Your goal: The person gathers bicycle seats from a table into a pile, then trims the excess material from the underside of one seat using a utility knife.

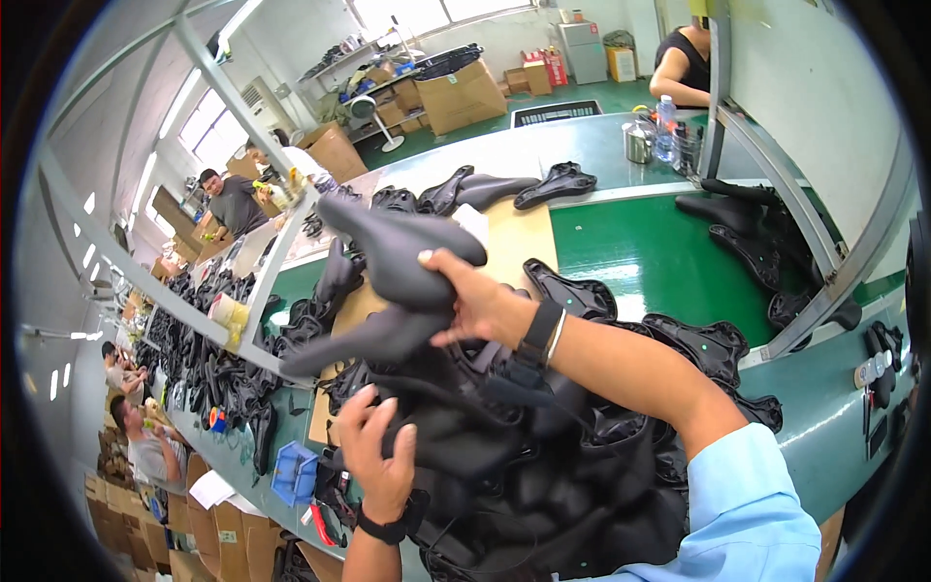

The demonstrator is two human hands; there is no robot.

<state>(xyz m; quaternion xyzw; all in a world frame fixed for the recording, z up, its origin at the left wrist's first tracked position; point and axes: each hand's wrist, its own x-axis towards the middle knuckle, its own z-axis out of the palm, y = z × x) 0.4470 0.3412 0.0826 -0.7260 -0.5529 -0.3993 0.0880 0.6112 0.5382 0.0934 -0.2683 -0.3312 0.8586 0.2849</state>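
My right hand (482,303) grips a smooth black bicycle saddle (402,254) above the bench, thumb on its top, its narrow nose pointing to the upper left. Just under it, a second black saddle (373,344) points its nose to the lower left; it seems to be in the same grip, but the fingers beneath are partly hidden. Lower down, my left hand (380,454) is open, fingers apart and holding nothing. A large heap of black saddles (558,504) lies right below both hands.
Upturned saddles lie around a cardboard sheet (529,233) on the green bench. A metal frame (267,291) rises at left, another post (716,97) at right. A blue bin (294,473) stands left of my left hand. A bottle (665,128) and metal pot (638,141) stand far right. Other people work beyond.
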